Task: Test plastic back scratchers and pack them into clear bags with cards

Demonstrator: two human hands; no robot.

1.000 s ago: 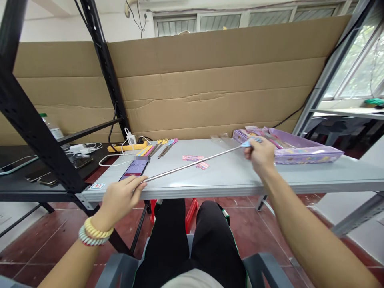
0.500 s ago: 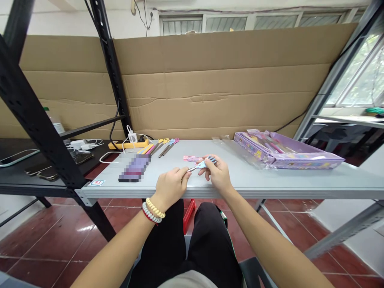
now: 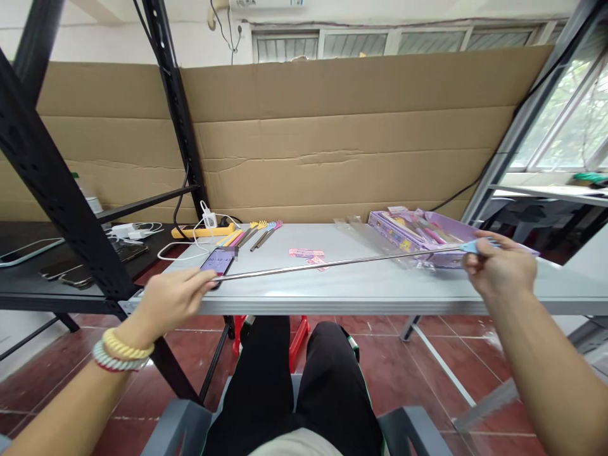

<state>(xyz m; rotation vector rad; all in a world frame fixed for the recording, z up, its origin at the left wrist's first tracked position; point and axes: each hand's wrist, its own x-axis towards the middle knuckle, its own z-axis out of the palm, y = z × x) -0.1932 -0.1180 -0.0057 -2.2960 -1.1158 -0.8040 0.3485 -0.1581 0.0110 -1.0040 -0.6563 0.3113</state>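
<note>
A telescopic back scratcher (image 3: pixel 332 263) stretches long between my hands, above the front of the grey table. My left hand (image 3: pixel 178 294) pinches the far tip of its thin metal rod, close to a phone (image 3: pixel 221 258) lying on the table. At the other end, my right hand (image 3: pixel 501 266) grips the light blue claw-shaped head (image 3: pixel 469 246), in front of a purple box (image 3: pixel 441 256). Behind the rod lie small pink printed slips (image 3: pixel 306 253). More back scratchers (image 3: pixel 259 234) with yellow, blue and pink heads lie side by side further back on the left.
The open purple box holds packaged items, with clear plastic wrapping (image 3: pixel 380 244) beside it. A yellow power strip (image 3: pixel 204 230) with white cables sits at the back left. A black metal post (image 3: pixel 178 114) rises on the left; cardboard (image 3: pixel 332 145) stands behind the table.
My hands have moved far apart, left hand to the left and right hand to the right. The back scratcher, short before, is now drawn out into a long rod.
</note>
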